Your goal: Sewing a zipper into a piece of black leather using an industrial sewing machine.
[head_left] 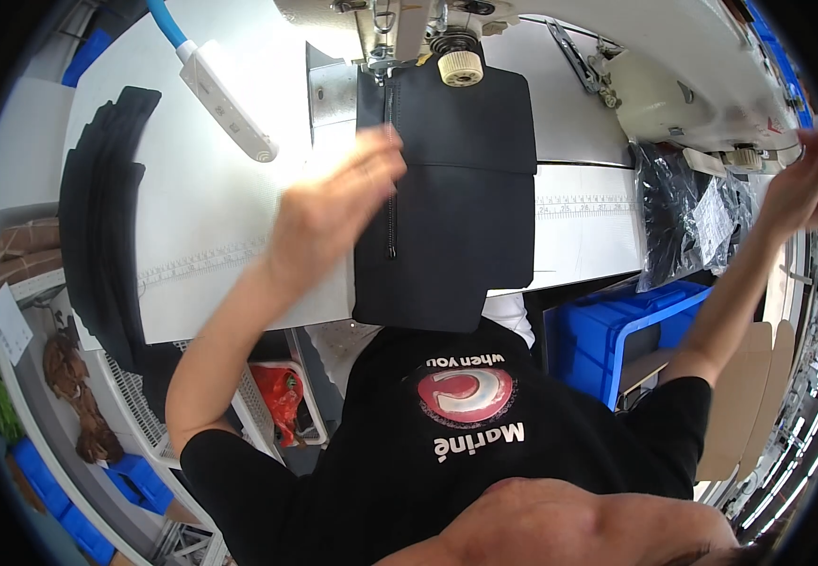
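A black fabric panel [466, 222] with a zipper [392, 222] along its left part lies on the sewing table. Its far end reaches under the head of the sewing machine [381, 66], near the needle. My left hand [338, 203] is over the panel's left edge, its fingertips close to the zipper. Motion smears that hand, so its finger grip is unclear. Far to the right, my right hand [805, 179] is raised beside the end of the machine body. Its fingers are partly blurred and I cannot make out whether they hold anything.
A stack of black fabric pieces [102, 217] hangs over the table's left edge. A white lamp bar [230, 104] on a blue arm stands left of the needle. Right are a clear plastic bag [683, 212] with black contents and a blue bin [607, 330]. A white basket [286, 396] sits below.
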`<state>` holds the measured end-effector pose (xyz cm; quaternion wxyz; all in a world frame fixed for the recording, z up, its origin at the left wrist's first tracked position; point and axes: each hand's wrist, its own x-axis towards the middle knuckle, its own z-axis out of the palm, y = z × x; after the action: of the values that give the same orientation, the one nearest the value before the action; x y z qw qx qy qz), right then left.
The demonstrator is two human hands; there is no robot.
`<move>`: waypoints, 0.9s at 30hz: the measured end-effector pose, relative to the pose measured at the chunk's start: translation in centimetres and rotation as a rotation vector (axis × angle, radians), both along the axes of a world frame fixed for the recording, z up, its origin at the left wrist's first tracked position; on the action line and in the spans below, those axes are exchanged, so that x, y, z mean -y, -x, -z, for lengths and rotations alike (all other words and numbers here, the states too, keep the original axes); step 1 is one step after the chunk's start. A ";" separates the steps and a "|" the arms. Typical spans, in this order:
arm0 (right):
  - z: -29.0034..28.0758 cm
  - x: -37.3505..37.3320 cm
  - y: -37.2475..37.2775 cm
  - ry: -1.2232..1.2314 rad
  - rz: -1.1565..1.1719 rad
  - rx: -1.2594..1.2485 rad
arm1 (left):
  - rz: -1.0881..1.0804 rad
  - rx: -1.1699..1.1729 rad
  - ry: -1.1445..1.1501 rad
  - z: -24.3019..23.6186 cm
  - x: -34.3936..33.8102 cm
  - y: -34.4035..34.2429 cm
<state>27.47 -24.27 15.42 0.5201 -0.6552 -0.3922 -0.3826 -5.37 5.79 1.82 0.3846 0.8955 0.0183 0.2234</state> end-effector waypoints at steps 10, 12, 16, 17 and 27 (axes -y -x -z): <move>11.3 -19.3 15.3 0.619 -0.981 -1.564 | -0.147 0.211 -0.370 3.7 -2.4 -2.6; 11.2 -19.2 15.4 0.628 -0.902 -1.570 | -0.126 0.206 -0.365 3.4 -2.4 -2.6; 10.9 -19.0 16.5 0.700 -0.860 -1.516 | -0.096 0.234 -0.293 3.1 -3.1 -3.0; 10.9 -19.0 16.7 0.677 -0.848 -1.492 | -0.094 0.248 -0.248 3.1 -3.2 -3.0; 11.3 -18.6 15.6 0.738 -1.024 -1.416 | -0.021 0.336 -0.214 4.3 -4.4 -3.5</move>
<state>11.90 -5.69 4.14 0.5018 -0.6065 -0.3215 0.5264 -1.85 10.22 -2.50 0.2826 0.8811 -0.0605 0.3744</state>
